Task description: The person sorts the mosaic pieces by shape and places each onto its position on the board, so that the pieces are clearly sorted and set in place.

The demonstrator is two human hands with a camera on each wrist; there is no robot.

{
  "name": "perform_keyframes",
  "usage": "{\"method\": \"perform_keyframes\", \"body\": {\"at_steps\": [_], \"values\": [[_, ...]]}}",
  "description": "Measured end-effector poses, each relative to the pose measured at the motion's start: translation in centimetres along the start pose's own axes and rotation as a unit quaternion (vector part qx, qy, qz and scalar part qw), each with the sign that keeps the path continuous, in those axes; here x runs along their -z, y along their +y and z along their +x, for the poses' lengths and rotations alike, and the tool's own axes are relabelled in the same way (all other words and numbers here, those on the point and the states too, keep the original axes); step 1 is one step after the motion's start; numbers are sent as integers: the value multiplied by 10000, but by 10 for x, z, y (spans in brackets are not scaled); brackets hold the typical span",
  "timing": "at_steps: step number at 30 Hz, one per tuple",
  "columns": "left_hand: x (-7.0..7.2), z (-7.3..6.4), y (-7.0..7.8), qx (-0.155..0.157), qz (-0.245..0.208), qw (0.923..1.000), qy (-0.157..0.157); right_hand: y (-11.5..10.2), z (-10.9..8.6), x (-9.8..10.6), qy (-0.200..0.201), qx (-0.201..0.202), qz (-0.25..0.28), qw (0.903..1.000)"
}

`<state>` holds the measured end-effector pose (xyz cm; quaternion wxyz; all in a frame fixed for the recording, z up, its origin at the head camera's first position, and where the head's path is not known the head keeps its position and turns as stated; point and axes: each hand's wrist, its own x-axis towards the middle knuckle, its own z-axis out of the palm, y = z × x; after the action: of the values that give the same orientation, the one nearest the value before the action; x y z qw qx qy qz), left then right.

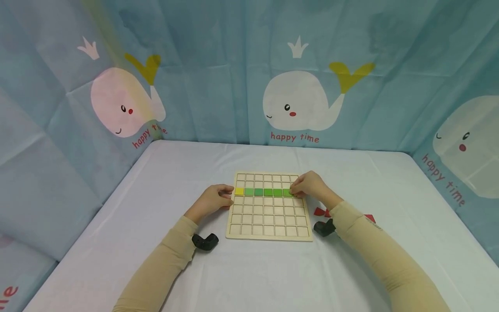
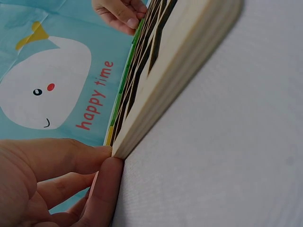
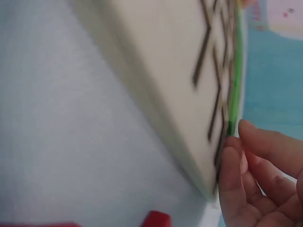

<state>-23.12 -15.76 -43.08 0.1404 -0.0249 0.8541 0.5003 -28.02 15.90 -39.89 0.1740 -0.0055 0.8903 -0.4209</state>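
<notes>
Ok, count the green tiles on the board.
5 green tiles: they fill adjoining cells in one row of the board, starting just right of the yellow tile; the right hand partly covers the last and may hide another.

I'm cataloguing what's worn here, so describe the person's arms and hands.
The left sleeve and right sleeve are long, beige and wrinkled. A bent black piece juts out near the left sleeve's end, another black piece near the right's. The left hand and right hand are bare, with no gloves visible.

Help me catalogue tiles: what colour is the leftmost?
The leftmost tile is yellow, clearest in the head view.
</notes>
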Motion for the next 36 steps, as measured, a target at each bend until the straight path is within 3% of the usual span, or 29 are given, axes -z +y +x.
{"method": "perform_keyframes", "body": {"at_steps": [12,21,28,36], "values": [[1,-3,1,-13,-153,9999,-28,12,-26,31,178,-229,-77,9995],[1,-2,0,-37,-100,9999,-10,42,-45,58,230,-235,-107,9994],[0,0,-1,-37,-112,9999,-20,58,-55,80,283,-626,-37,9976],[1,-2,1,-31,-120,9999,-14,82,-74,104,210,-428,-153,9987]]}}
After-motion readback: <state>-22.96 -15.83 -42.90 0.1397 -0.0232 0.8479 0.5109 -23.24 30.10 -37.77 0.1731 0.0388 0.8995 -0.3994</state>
